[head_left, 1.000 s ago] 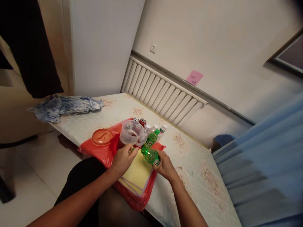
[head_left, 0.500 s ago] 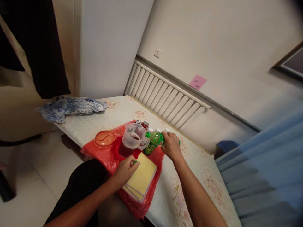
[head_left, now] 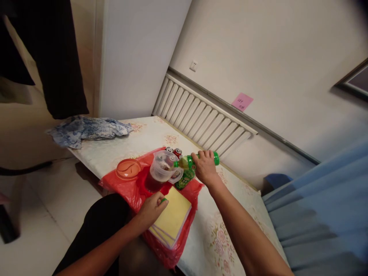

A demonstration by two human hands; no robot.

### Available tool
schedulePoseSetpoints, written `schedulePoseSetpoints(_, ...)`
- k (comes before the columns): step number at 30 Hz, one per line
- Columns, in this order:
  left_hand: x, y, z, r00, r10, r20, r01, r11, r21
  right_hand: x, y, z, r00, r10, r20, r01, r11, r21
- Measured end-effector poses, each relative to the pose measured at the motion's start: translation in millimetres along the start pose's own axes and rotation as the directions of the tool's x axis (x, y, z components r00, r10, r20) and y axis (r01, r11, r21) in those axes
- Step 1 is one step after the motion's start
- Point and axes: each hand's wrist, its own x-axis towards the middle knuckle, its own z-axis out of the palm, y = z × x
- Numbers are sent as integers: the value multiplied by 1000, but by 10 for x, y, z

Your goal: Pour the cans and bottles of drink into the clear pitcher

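Observation:
My right hand (head_left: 205,165) grips a green drink bottle (head_left: 185,162), tilted nearly flat with its mouth over the rim of a clear plastic pitcher (head_left: 158,177). Dark, foamy liquid fills the lower part of the pitcher. Any stream from the bottle is too small to make out. Lower down, my left hand (head_left: 151,211) pinches a small green bottle cap (head_left: 164,200) above yellow cloths (head_left: 174,214). Another green bottle (head_left: 185,181) stands behind the pitcher's handle, partly covered. An orange lid (head_left: 128,169) lies to the pitcher's left.
Red plastic sheeting (head_left: 115,183) lies under these things on a flowered bed cover (head_left: 221,234). Two cans (head_left: 177,152) stand behind the pitcher. A blue patterned cloth (head_left: 92,129) is at the far left corner. A radiator (head_left: 201,111) runs along the wall; a blue curtain (head_left: 316,207) hangs right.
My right hand has raised the bottle's base and tipped it closer to level, its mouth moving left to the pitcher. My left hand stays almost in place with the cap.

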Motion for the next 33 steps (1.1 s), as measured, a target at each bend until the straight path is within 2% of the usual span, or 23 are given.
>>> schedulePoseSetpoints(5,-24,8,-26,1000,0,-7,0,1000,-16,91,-26,-80,996,-84,-40,83,996,-18)
schedulePoseSetpoints(11,-39,40,-41,1000,-6,-4,6,999,-34,142,-52,-184,990,-141,-31,141,990,-7)
schedulePoseSetpoints(22,-19,-4,-39,999,44,-24,-45,998,-42,192,-79,-164,976,-194,-98,187,979,-81)
schedulePoseSetpoints(28,3,45,-88,997,56,-57,-58,998,-39,189,-76,-196,982,-181,-59,179,983,-45)
schedulePoseSetpoints(33,26,78,-93,996,51,-78,-57,995,-81,105,-36,-129,995,-95,-12,96,995,20)
